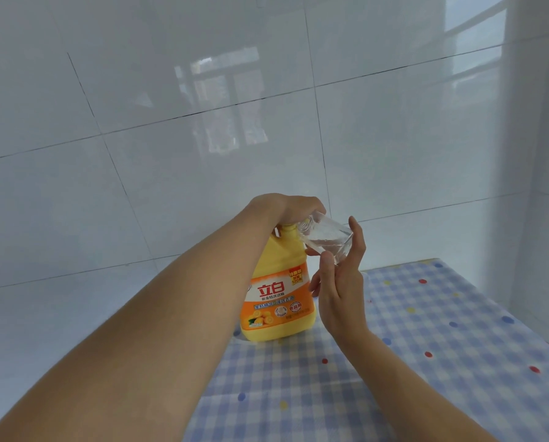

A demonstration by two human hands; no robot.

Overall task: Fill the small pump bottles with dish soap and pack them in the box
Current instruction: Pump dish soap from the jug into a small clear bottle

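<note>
A big yellow dish soap jug with an orange label stands upright at the table's left edge. My left hand is closed over its top, hiding the pump or cap. My right hand holds a small clear bottle tilted on its side, its open neck pressed against the jug's top just under my left hand. The small bottle looks nearly empty, with a thin film of liquid inside. No box or other small bottles are visible.
The table carries a blue-and-white checked cloth with coloured dots. A glossy white tiled wall rises right behind and to the left of the table. The table's far edge lies close behind the jug.
</note>
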